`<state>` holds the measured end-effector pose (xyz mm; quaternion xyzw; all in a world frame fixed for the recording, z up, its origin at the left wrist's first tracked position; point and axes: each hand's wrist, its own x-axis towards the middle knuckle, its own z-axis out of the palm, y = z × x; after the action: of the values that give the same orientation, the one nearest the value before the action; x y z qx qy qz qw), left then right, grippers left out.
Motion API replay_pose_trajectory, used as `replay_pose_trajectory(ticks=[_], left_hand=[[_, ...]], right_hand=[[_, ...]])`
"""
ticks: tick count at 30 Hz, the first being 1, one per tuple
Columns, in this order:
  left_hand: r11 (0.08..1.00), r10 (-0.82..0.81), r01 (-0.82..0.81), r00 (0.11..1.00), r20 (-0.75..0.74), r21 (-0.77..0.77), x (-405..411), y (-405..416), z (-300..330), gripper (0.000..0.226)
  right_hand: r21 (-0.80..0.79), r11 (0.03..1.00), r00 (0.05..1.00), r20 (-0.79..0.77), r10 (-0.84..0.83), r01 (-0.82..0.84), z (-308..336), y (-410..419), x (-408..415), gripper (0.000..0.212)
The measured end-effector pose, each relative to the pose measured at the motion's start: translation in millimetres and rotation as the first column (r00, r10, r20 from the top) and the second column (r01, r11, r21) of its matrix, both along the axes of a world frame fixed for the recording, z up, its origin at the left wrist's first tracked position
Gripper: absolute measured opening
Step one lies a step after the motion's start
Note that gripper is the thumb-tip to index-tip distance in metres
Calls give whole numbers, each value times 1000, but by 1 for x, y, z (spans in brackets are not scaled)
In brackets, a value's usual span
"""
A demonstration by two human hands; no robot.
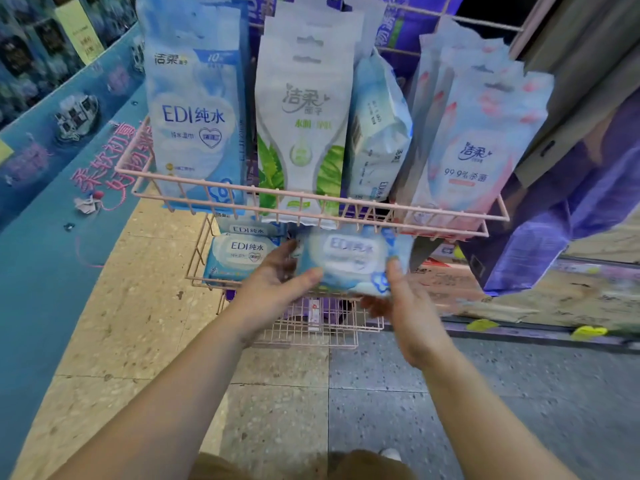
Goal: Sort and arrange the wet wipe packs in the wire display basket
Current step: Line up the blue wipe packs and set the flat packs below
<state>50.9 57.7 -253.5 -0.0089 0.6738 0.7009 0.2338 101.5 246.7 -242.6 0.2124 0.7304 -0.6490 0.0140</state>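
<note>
1. Fingers first: the left hand (277, 285) has its thumb over the near edge of a blue pack (346, 259), its fingers tucked against the pack's left end. That's a grip.
2. The right hand (405, 306) cups the pack's right end from below, one fingertip showing over the top edge and the other fingers curled under. So both hands grasp the same pack.
3. The pack itself is blurred, held flat with its label up, just under the front rail of the upper basket (311, 202) and level with the lower basket (199, 271).
4. To its left, two matching packs (239, 254) already sit stacked in the lower basket, labels facing out.
5. In my view the step in hand is setting this pack in beside that stack. To do it well: keep it level, label up and turned the same way as its neighbours, and slide it in low so it clears the rail above.
6. Further out, the upper basket holds tall packs standing upright: blue (194, 109) at left, green-leaf (301, 126) in the middle, pink (474, 143) at right. One blue pack (377, 133) stands sideways between them and looks to need straightening.
</note>
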Motion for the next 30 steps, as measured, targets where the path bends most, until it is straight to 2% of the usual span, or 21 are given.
replay_pose_trajectory(ticks=[1,2,3,5,7,8,10,11,13,15,17,19,22,24,26,28,30], left_hand=[[995,-2,-6,997,79,96,1,-1,4,60],[990,22,-41,990,136,136,3,-3,9,51],[986,62,-87,983,171,142,3,-7,11,45],[981,141,-164,969,204,102,1,-21,10,33],[975,198,-214,956,216,53,0,-40,6,24],[971,233,-241,949,210,10,-1,-49,5,25],[930,337,-312,935,111,-191,-6,-64,2,29],[876,373,-351,928,6,-330,-11,-71,0,33],[706,372,-411,908,-193,-577,-20,-81,-1,48],[613,351,-438,897,-270,-657,-25,-84,0,70],[582,343,-470,882,-323,-664,-26,-79,1,67],[558,349,-508,861,-369,-656,-26,-74,-5,61],[532,431,-565,822,-374,-630,-29,-71,-14,68],[467,453,-616,783,-427,-634,-31,-71,-18,77],[404,426,-677,735,-528,-616,-24,-69,-19,72],[411,376,-737,674,-636,-537,-10,-63,-20,58],[475,297,-767,602,-741,-432,5,-53,-25,45]], right_hand=[[-48,997,998,35,59,-57,-2,-9,-2,63],[-104,989,992,66,111,-104,-4,-18,-6,61],[-167,976,981,110,157,-138,-2,-26,-9,54],[-181,955,952,155,264,-236,1,-37,-14,42],[-80,945,927,181,328,-318,0,-39,-20,31],[31,942,928,186,323,-334,-2,-36,-22,27],[230,934,954,186,234,-273,-1,-25,-28,22],[283,935,968,188,166,-215,1,-18,-31,20],[388,909,976,204,78,-154,4,-9,-44,20],[481,860,961,273,37,-170,-4,-5,-64,27],[566,808,960,279,-1,-163,-9,-3,-79,30],[581,795,955,297,-6,-176,-17,0,-90,35],[517,815,921,385,55,-264,-34,-1,-103,48],[489,814,899,428,87,-312,-42,-3,-110,69],[523,793,889,455,51,-313,-49,-4,-116,83],[587,757,888,459,-18,-287,-53,-3,-120,84],[519,833,916,398,-37,-192,-48,-3,-118,74]])
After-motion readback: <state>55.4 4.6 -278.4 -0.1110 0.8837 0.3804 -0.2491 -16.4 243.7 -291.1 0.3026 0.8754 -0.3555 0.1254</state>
